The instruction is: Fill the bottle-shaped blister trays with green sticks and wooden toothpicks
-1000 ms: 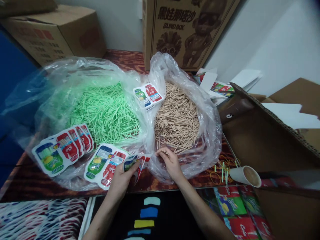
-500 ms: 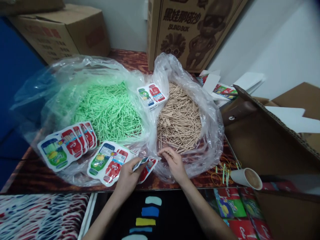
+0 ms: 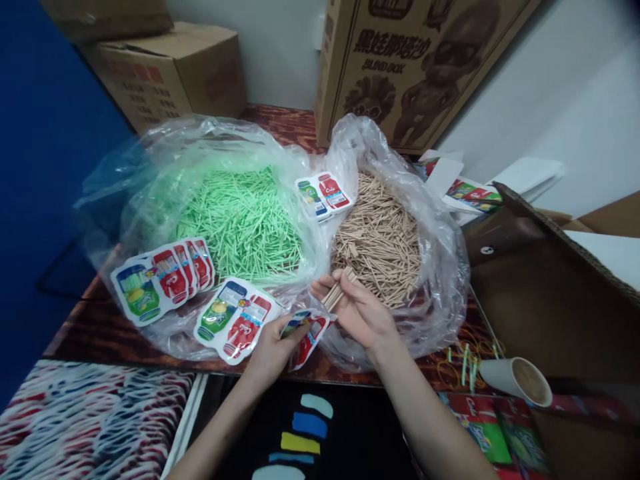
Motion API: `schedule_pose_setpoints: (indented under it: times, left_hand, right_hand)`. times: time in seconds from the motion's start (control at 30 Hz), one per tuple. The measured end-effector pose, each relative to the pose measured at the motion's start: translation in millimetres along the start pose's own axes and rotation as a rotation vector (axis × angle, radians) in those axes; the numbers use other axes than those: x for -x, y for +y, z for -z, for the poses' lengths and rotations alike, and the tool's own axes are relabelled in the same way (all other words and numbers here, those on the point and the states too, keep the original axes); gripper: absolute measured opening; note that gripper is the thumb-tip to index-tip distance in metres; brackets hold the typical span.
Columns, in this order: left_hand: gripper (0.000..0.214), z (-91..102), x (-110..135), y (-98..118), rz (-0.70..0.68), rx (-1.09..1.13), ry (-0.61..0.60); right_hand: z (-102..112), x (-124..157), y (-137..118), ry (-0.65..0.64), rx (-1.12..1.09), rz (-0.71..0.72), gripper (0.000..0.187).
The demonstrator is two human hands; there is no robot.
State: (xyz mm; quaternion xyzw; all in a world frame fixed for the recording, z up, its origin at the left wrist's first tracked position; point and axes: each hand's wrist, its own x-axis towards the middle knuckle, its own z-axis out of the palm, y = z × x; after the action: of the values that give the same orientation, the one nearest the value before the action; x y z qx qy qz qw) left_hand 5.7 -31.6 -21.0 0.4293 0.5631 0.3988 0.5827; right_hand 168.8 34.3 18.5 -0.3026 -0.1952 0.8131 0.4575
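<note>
My left hand (image 3: 269,352) pinches a printed bottle-shaped pouch (image 3: 311,341) in green and red, held tilted near the table's front edge. In my right hand (image 3: 369,315) lies a small bundle of thin brown sticks (image 3: 338,293), its lower end close to the pouch's mouth; I cannot tell whether they touch. Behind that hand a loose heap of brown sticks (image 3: 383,233) fills a clear plastic bag (image 3: 445,267). Left of it, green sticks (image 3: 240,223) are heaped in another clear bag (image 3: 123,213). A pouch packet (image 3: 237,321) lies just left of my left hand.
Overlapping filled packets (image 3: 163,280) rest at the left, and more packets (image 3: 323,195) lie between the bags. A paper cup (image 3: 517,381) lies on its side at the right, near rubber bands and loose green sticks (image 3: 466,367). An open carton (image 3: 545,293) borders the right; boxes (image 3: 165,73) stand behind.
My right hand has turned palm up, lifting the brown sticks, which now show as a bundle beside the pouch. My left hand keeps its hold on the pouch. The whole view has shifted slightly.
</note>
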Motion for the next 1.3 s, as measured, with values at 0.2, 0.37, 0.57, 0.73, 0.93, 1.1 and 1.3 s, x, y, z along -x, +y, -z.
schedule_pose_setpoints:
  times: [0.2, 0.37, 0.57, 0.73, 0.93, 1.1, 1.3]
  left_hand:
    - [0.025, 2.9, -1, -8, 0.006, 0.023, 0.001]
    - [0.026, 2.5, -1, -11, 0.009, 0.043, -0.046]
    - [0.025, 0.4, 1, -7, 0.007, 0.072, -0.046]
    - [0.026, -1.9, 2, -11, 0.002, 0.064, 0.015]
    - [0.026, -3.8, 3, -10, 0.014, 0.126, 0.043]
    - [0.024, 0.9, 3, -3, -0.008, 0.125, 0.066]
    - [0.023, 10.9, 8, 5, -0.012, 0.114, 0.16]
  right_hand:
    - [-2, 5, 5, 0.005, 0.016, 0.008, 0.008]
    - [-3, 4, 0, 0.006, -0.002, 0.049, 0.007]
    - [-8, 11, 4, 0.011, 0.199, 0.037, 0.014]
    - [-15, 21, 4, 0.063, 0.39, 0.104, 0.015]
    - [-20, 21, 5, 0.077, 0.399, 0.112, 0.017]
    - [-20, 24, 8, -0.039, 0.634, 0.065, 0.018]
    - [-25, 32, 7, -0.047, 1.008, 0.301, 0.018]
